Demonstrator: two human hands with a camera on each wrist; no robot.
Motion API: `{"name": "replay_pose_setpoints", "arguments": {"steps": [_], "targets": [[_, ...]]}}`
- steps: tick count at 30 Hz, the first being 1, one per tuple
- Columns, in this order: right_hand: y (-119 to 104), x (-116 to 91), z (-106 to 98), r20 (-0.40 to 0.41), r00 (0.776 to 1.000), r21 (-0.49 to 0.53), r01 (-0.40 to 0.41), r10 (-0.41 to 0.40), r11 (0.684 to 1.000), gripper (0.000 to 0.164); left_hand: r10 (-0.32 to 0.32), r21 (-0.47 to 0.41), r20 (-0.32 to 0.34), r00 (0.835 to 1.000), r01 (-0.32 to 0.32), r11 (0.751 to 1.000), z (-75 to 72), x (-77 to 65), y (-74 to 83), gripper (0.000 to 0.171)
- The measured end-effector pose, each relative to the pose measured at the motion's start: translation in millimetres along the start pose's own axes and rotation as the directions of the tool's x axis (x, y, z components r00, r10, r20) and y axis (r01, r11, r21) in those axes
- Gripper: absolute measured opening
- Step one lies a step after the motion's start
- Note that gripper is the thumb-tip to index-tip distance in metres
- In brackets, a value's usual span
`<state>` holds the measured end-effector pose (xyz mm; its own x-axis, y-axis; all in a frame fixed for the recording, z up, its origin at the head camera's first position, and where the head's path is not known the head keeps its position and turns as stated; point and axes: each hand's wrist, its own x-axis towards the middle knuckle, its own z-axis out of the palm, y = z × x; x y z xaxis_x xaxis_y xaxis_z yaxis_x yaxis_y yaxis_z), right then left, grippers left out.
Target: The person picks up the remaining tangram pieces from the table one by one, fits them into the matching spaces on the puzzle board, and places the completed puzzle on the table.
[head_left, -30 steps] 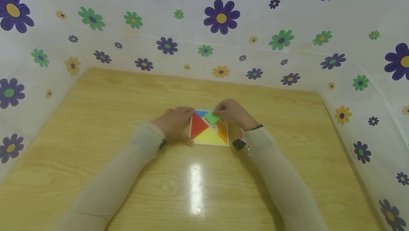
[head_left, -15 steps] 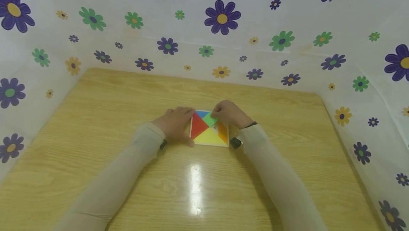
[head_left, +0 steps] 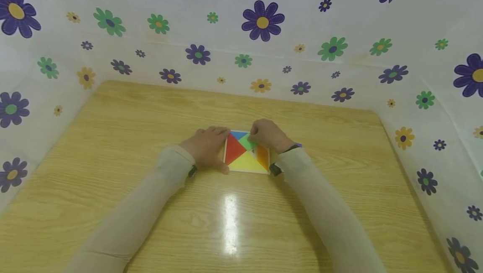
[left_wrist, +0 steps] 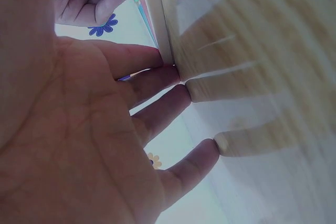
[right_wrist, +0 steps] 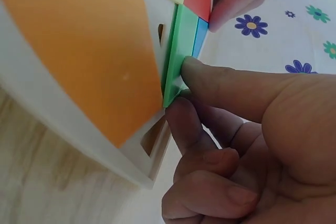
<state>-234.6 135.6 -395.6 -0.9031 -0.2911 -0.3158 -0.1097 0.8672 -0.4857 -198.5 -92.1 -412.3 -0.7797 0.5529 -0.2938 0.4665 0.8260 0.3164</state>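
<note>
A tangram board with a pale frame lies on the table. Set in it are a red triangle, a yellow triangle, a blue piece and an orange parallelogram. My right hand pinches a green tangram piece between thumb and fingertips, beside the blue piece; its near edge stands slightly raised in the right wrist view. Bare board with cut-out holes shows between green and orange. My left hand rests with straight, spread fingers against the board's left side, fingertips on the table.
A purple piece peeks out on the table beyond my right wrist, mostly hidden. The wooden table ends at a flower-printed white cloth at the back and both sides.
The green piece has gone from tilted above the board to lying nearly flat beside the blue piece. My right wrist has shifted left, revealing the purple piece. The left hand stays put.
</note>
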Motion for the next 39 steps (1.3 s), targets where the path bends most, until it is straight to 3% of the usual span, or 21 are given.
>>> {"name": "replay_pose_setpoints", "arguments": {"steps": [25, 31, 36, 39], "targets": [[-3.7, 3.3, 5.5, -0.032, 0.999, -0.033, -0.022, 0.020, 0.999, 0.013, 0.002, 0.003, -0.005, 1.000, -0.002, 1.000, 2.1, 3.0, -2.9, 0.121], [5.6, -4.1, -0.9, -0.040, 0.999, 0.038, 0.036, -0.034, 0.999, 0.019, 0.009, -0.008, -0.007, 1.000, -0.009, 1.000, 2.8, 3.6, -2.4, 0.121], [24.1, -24.7, -23.3, -0.131, 0.988, 0.112, 0.095, -0.080, 0.989, 0.026, 0.001, -0.003, 0.001, 1.000, -0.001, 1.000, 3.4, 4.9, -3.6, 0.123], [38.6, -38.5, -38.8, -0.220, 0.969, 0.096, 0.132, -0.108, 0.987, 0.027, 0.002, -0.005, 0.003, 1.000, -0.002, 1.000, 3.1, 4.8, -3.8, 0.122]]}}
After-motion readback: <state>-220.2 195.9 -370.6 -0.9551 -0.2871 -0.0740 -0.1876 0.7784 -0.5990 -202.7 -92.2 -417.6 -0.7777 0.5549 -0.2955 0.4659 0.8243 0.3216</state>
